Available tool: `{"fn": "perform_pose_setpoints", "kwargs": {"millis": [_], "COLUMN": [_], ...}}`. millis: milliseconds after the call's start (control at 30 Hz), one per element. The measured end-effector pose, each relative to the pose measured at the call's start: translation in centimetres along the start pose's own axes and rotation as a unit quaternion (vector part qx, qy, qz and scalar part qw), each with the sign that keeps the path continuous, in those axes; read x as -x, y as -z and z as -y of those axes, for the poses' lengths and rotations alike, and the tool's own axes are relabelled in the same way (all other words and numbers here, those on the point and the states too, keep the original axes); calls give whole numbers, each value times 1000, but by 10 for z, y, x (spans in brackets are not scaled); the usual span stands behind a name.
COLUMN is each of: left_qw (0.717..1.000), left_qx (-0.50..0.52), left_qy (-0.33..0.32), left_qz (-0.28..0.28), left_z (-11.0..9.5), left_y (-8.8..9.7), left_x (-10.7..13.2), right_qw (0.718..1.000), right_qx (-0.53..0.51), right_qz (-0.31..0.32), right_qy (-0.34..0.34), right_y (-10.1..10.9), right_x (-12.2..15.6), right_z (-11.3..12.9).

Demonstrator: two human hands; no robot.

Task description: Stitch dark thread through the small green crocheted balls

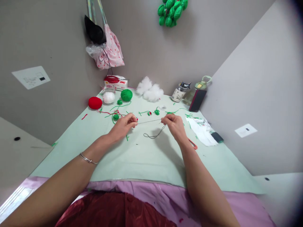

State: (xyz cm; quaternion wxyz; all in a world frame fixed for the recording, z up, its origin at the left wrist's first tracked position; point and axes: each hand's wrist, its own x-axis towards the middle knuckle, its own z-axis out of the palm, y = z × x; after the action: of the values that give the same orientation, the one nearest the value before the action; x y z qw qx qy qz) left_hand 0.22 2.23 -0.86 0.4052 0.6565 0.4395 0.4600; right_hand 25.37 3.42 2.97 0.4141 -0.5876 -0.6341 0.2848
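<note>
Over the middle of the table, my left hand [124, 126] pinches one end of a dark thread [149, 121]. My right hand [174, 124] pinches the thread too, so a straight length runs between them. A loose loop of it hangs below my right fingers. Whether a needle is among those fingers is too small to tell. Small green crocheted pieces [156, 111] lie just beyond my hands, one of them with red on it [149, 113]. Something small and red shows at my left fingertips; I cannot make out what it is.
Red [95, 103], white [109, 97] and green yarn balls [126, 95] stand at the back left, near white stuffing [150, 90]. A pen jar [178, 94], a bottle [189, 97] and a phone [197, 101] are at the back right. White tissue [201, 132] lies right.
</note>
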Motion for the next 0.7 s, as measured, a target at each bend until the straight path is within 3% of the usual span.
{"fn": "perform_pose_setpoints", "kwargs": {"millis": [267, 367, 467, 567, 633, 700], "left_qw": [992, 984, 967, 936, 923, 932], "left_qx": [-1, 77, 220, 327, 350, 317], "left_qy": [36, 70, 107, 126, 131, 127], "left_qz": [124, 144, 66, -35, -88, -121], "left_z": [3, -7, -14, -14, -11, -8], "left_y": [-6, -2, 2, 7, 7, 6], "left_x": [5, 4, -1, -6, -7, -7], "right_qw": [1000, 998, 993, 967, 917, 855], "right_qx": [6, 60, 107, 162, 224, 272], "right_qz": [-22, -18, 19, 84, 127, 143], "right_qy": [6, 10, 48, 177, 304, 418], "right_y": [7, 6, -5, -31, -51, -67], "right_x": [0, 0, 5, 21, 37, 51], "right_z": [1, 0, -1, 3, 8, 14]}}
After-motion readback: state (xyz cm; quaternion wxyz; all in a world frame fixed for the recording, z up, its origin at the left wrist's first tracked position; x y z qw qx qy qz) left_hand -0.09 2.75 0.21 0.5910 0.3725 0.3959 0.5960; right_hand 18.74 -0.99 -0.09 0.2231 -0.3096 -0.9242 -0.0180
